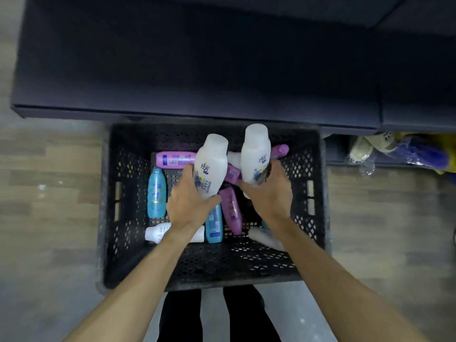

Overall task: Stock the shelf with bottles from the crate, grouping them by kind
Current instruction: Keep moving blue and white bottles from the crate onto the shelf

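Black perforated plastic is forming the crate, which is sitting on the wood-patterned floor just in front of a dark blue shelf. The left hand is curling its grip around the lower body of a white bottle, holding it tilted above the crate with its cap end pointing away from the person. The right hand is wrapping its grip around a second white bottle of the same kind, cap end likewise pointing away. Both bottles are hanging side by side, near each other but not touching. Below them, more bottles are lying loose on the crate floor: a purple bottle along the far side, a blue bottle at the left, another blue bottle and another purple bottle near the middle, and a white bottle lying partly under the left forearm. To the right, beneath the shelf, bagged goods are sitting in blurred plastic wrap.
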`<state>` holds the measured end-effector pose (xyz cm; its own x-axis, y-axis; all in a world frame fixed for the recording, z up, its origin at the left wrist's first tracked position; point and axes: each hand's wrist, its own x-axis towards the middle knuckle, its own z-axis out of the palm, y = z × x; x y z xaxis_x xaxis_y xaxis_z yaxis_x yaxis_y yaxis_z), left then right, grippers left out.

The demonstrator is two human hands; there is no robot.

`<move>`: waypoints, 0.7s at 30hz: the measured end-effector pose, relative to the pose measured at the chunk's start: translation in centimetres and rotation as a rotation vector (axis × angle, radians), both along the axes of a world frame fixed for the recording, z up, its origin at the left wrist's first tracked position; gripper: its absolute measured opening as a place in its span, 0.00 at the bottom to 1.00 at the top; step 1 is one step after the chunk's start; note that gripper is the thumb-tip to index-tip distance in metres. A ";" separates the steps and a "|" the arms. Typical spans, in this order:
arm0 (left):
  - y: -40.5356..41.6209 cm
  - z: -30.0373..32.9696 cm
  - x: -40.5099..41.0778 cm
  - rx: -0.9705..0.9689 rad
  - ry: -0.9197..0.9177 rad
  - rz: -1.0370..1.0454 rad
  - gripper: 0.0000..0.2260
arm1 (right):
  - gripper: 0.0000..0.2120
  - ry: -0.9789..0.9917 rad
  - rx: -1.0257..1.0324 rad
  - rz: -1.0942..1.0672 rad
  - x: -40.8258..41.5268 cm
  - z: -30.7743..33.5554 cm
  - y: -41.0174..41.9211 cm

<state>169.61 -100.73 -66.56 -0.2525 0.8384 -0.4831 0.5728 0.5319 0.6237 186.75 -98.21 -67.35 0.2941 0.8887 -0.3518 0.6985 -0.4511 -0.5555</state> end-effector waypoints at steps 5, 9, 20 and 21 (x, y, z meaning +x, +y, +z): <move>0.9 10.4 0.2 0.149 0.011 0.033 0.25 | 0.33 -0.022 0.123 -0.028 -0.1 11.1 0.3; 1.4 19.2 0.4 0.278 0.012 0.054 0.23 | 0.29 0.022 0.237 -0.066 -0.4 20.1 0.6; 3.1 40.4 0.2 0.783 0.007 0.046 0.24 | 0.30 0.025 0.711 0.010 0.1 41.4 2.0; 3.1 42.0 0.0 0.837 0.007 0.041 0.24 | 0.30 0.022 0.748 0.015 0.2 43.1 2.0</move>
<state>169.64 -97.65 -24.54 -0.2914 0.9095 0.2965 0.5687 -0.0845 0.8182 186.95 -96.23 -24.24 0.2803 0.8969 0.3422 0.6868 0.0617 -0.7242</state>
